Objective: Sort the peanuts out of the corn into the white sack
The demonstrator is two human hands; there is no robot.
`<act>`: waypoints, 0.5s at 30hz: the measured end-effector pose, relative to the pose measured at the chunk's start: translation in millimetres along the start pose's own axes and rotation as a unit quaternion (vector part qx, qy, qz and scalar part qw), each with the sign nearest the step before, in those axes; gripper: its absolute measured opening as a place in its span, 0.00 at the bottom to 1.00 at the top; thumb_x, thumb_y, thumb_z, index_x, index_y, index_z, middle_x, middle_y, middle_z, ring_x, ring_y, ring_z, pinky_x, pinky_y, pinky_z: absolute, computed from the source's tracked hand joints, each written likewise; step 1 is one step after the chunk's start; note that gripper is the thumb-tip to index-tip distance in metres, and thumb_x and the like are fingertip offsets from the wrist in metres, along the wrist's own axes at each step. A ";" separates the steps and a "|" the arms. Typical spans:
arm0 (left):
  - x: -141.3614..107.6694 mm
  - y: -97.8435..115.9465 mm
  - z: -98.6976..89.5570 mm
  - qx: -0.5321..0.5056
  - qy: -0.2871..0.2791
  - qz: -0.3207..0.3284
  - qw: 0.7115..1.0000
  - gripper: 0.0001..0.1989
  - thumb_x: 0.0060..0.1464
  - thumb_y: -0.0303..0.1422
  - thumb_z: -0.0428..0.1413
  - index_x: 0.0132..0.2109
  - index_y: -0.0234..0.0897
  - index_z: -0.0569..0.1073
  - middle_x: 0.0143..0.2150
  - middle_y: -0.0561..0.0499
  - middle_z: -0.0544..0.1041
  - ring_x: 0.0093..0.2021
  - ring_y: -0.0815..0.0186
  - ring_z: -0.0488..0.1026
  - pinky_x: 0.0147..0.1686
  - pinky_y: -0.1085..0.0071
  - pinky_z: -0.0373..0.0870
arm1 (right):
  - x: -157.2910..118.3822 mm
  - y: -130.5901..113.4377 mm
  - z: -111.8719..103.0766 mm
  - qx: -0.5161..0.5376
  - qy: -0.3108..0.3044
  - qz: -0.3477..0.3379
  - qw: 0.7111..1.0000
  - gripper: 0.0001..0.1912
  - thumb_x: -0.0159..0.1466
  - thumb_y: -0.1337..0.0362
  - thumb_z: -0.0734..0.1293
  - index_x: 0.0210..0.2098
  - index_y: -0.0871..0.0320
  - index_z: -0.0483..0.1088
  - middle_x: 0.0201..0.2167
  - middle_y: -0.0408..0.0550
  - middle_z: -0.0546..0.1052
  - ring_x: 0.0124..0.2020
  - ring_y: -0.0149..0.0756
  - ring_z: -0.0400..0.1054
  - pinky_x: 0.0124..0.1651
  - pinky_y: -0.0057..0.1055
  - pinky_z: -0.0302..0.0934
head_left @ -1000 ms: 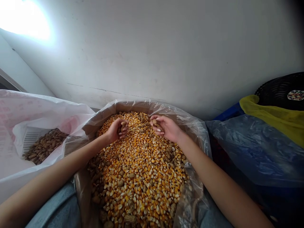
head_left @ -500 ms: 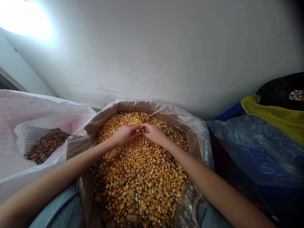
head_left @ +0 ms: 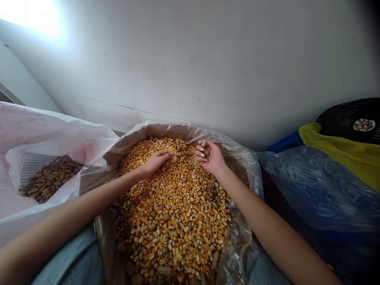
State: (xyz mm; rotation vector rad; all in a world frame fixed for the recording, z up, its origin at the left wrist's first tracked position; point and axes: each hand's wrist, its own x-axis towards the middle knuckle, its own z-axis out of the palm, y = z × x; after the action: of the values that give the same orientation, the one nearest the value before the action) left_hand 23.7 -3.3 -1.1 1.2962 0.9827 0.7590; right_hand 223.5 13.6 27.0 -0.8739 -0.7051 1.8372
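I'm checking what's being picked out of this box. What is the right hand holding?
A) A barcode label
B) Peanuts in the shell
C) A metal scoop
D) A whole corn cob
B. The right hand is turned palm up with peanuts in the shell pinched in its fingers, above the corn kernels in the plastic-lined box.

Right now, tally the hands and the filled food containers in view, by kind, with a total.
Hands: 2, left hand and right hand
Boxes: 1, plastic-lined cardboard box of corn kernels and peanuts
Sacks: 1, white sack of peanuts
Total: 4
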 end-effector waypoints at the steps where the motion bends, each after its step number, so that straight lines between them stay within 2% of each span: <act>1: -0.4 0.2 -3.4 -0.103 -0.012 -0.029 0.994 0.09 0.48 0.38 0.48 0.30 0.37 0.65 0.19 0.58 0.58 0.14 0.76 0.54 0.12 0.79 0.48 | -1.5 -2.9 -0.2 0.022 -0.009 -0.001 1.000 0.05 0.52 0.64 0.59 0.23 0.58 0.57 0.17 0.37 0.55 0.15 0.21 0.46 0.13 0.17 0.36; 4: -1.2 0.3 -11.8 -0.303 -0.031 -0.077 0.949 0.06 0.46 0.35 0.48 0.28 0.37 0.62 0.19 0.59 0.56 0.12 0.77 0.50 0.09 0.81 0.42 | -5.9 -7.3 0.6 0.008 -0.014 0.025 1.000 0.10 0.52 0.61 0.60 0.21 0.59 0.56 0.19 0.38 0.58 0.17 0.21 0.51 0.13 0.17 0.37; 6: -1.6 0.4 -13.5 -0.341 -0.026 -0.090 0.935 0.08 0.47 0.37 0.48 0.28 0.37 0.61 0.19 0.59 0.56 0.12 0.78 0.49 0.08 0.81 0.38 | -9.3 -8.4 1.8 -0.057 -0.013 0.051 0.997 0.15 0.52 0.58 0.62 0.18 0.60 0.54 0.19 0.38 0.58 0.16 0.21 0.51 0.13 0.17 0.35; 7: -2.2 0.6 -12.9 -0.334 -0.025 -0.095 0.937 0.11 0.47 0.40 0.48 0.27 0.36 0.60 0.19 0.59 0.55 0.12 0.78 0.48 0.08 0.81 0.37 | -11.1 -9.0 2.3 -0.102 -0.018 0.061 0.993 0.16 0.52 0.57 0.62 0.18 0.60 0.53 0.19 0.38 0.58 0.16 0.20 0.50 0.13 0.18 0.34; 9: -4.4 2.0 -8.8 -0.268 -0.027 -0.097 0.958 0.15 0.47 0.43 0.49 0.25 0.36 0.59 0.17 0.59 0.53 0.12 0.79 0.47 0.09 0.81 0.37 | -14.5 -10.4 2.4 -0.193 -0.034 0.065 0.978 0.15 0.51 0.57 0.64 0.19 0.60 0.55 0.20 0.38 0.58 0.15 0.20 0.48 0.14 0.19 0.33; 12: -10.2 7.3 2.2 -0.074 -0.039 -0.059 0.995 0.15 0.45 0.43 0.51 0.26 0.35 0.61 0.16 0.60 0.53 0.12 0.78 0.48 0.10 0.80 0.41 | -16.8 -11.4 -0.9 -0.319 -0.042 0.054 0.945 0.10 0.51 0.59 0.64 0.25 0.58 0.60 0.19 0.37 0.57 0.15 0.20 0.47 0.15 0.19 0.34; 14: -14.2 12.2 10.8 0.095 -0.061 -0.002 0.994 0.13 0.45 0.42 0.52 0.29 0.36 0.64 0.17 0.59 0.57 0.15 0.77 0.52 0.13 0.79 0.47 | -15.6 -9.4 -5.7 -0.430 -0.033 0.039 0.901 0.08 0.50 0.61 0.64 0.29 0.56 0.62 0.18 0.36 0.57 0.15 0.21 0.47 0.16 0.20 0.37; 15: -15.8 14.3 15.2 0.186 -0.075 0.029 0.979 0.13 0.45 0.42 0.52 0.31 0.36 0.66 0.18 0.58 0.59 0.16 0.76 0.55 0.15 0.79 0.50 | -14.4 -7.4 -8.6 -0.498 -0.030 0.032 0.866 0.09 0.50 0.61 0.63 0.31 0.56 0.63 0.18 0.36 0.58 0.16 0.21 0.48 0.17 0.21 0.39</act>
State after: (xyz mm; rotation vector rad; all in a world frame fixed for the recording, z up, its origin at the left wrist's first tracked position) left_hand 32.0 -21.8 15.5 1.6866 0.9964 0.5264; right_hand 238.4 4.1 31.5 -1.4880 -1.7519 1.4893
